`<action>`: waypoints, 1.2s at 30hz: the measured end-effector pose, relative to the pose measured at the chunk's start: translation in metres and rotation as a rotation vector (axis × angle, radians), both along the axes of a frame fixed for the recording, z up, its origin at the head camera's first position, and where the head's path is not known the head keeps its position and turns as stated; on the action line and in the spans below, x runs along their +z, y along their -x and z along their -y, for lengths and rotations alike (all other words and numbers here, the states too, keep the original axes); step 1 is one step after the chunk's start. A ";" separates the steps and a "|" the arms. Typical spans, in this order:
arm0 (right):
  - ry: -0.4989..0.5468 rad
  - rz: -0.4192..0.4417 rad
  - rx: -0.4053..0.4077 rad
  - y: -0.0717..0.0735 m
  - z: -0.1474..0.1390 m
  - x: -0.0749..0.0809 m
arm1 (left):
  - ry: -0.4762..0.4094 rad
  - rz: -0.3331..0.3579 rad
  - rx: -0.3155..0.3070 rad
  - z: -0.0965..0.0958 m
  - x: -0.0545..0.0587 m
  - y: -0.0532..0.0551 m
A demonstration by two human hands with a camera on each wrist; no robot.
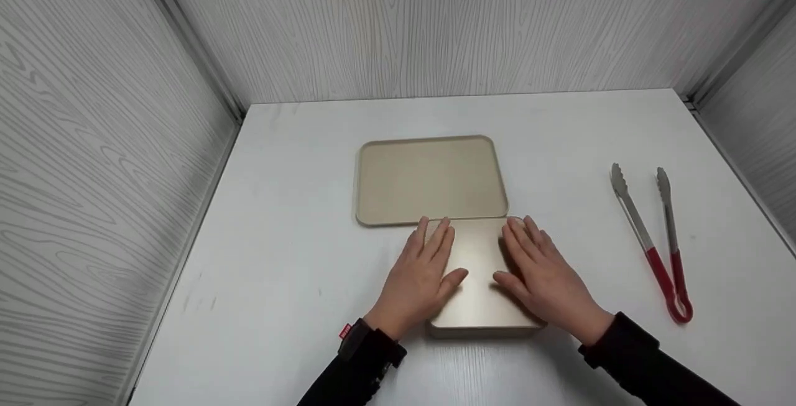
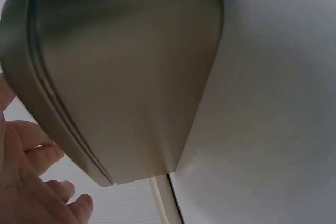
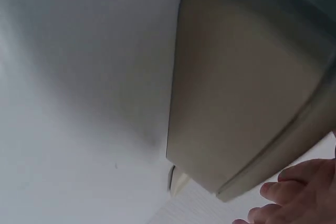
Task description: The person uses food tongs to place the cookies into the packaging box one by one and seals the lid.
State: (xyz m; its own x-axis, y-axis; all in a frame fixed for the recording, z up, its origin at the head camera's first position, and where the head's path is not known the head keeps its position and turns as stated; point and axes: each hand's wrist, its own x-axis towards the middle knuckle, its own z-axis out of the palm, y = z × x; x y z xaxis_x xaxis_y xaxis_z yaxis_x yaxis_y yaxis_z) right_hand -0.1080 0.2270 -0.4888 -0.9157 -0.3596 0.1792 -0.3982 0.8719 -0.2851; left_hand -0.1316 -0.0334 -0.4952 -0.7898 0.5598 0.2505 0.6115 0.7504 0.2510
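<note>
A champagne-coloured metal tin (image 1: 476, 253) stands on the table with its lid on; a thin seam runs along its sides in both wrist views. My left hand (image 1: 418, 281) lies over the left edge of the lid, fingers straight and pointing away from me. On the opposite edge rests my right hand (image 1: 552, 281), its fingers extended too and the thumb angled inward. The left wrist view shows the tin's side wall (image 2: 126, 87) with fingers at the lid's rim. Another side wall (image 3: 236, 87) fills much of the right wrist view. What the tin contains is hidden.
Just behind the tin lies a shallow beige tray (image 1: 432, 179) with rounded corners. Metal tongs (image 1: 660, 244) with red handles lie spread on the right of the white table (image 1: 280, 257). Wood-grain panels (image 1: 423, 27) enclose the back and both sides.
</note>
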 end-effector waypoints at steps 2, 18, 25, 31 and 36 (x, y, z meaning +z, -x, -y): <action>-0.036 0.011 0.011 0.000 0.002 -0.004 | 0.050 0.087 0.004 -0.003 -0.004 -0.001; -0.093 -0.070 0.030 -0.001 0.001 -0.016 | 0.119 0.100 0.043 -0.011 -0.016 -0.001; -0.094 0.038 -0.011 0.002 0.003 -0.010 | 0.152 0.138 0.062 -0.009 -0.008 0.002; -0.076 0.087 -0.030 0.006 0.000 -0.001 | 0.132 0.188 0.066 0.000 -0.003 0.011; -0.077 0.063 -0.066 0.015 -0.011 0.008 | 0.094 0.221 0.146 0.019 0.005 0.026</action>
